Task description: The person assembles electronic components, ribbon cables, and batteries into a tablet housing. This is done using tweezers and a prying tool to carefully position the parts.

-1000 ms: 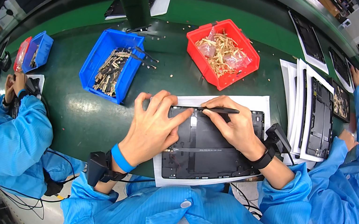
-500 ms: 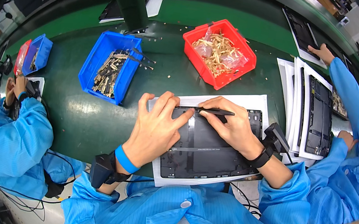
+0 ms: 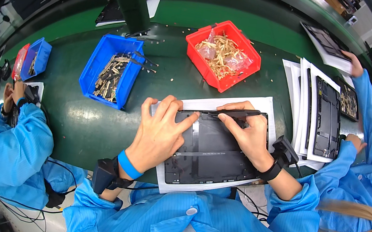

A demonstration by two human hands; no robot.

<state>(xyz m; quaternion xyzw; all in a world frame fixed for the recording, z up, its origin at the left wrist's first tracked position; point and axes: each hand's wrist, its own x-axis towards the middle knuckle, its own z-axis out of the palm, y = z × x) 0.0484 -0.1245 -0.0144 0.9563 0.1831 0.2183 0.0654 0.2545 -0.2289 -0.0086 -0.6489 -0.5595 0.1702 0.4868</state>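
A black tablet casing [image 3: 206, 168] lies on a white sheet [image 3: 266, 105] at the table's near edge. My left hand [image 3: 159, 131] rests over its left part with fingers apart, the index fingertip touching the casing's far edge. My right hand [image 3: 251, 137] grips a slim black tool that looks like tweezers [image 3: 240, 114], held low and nearly flat over the far edge, its tip close to my left index finger. What the tip touches is too small to make out. Wristbands and black devices sit on both my wrists.
Beyond my hands stand a blue bin [image 3: 125, 83] of small strips, with tweezers on its rim, and a red bin [image 3: 192, 50] of yellowish scraps. To the right is a stack of sheets and casings [image 3: 326, 115]. Co-workers sit on both sides; the right one's hand [image 3: 354, 64] holds another sheet.
My right hand has tilted, bringing the black tweezers flatter along the casing's far edge. My left hand keeps its place. The right co-worker's far sheet and casing have shifted to the right.
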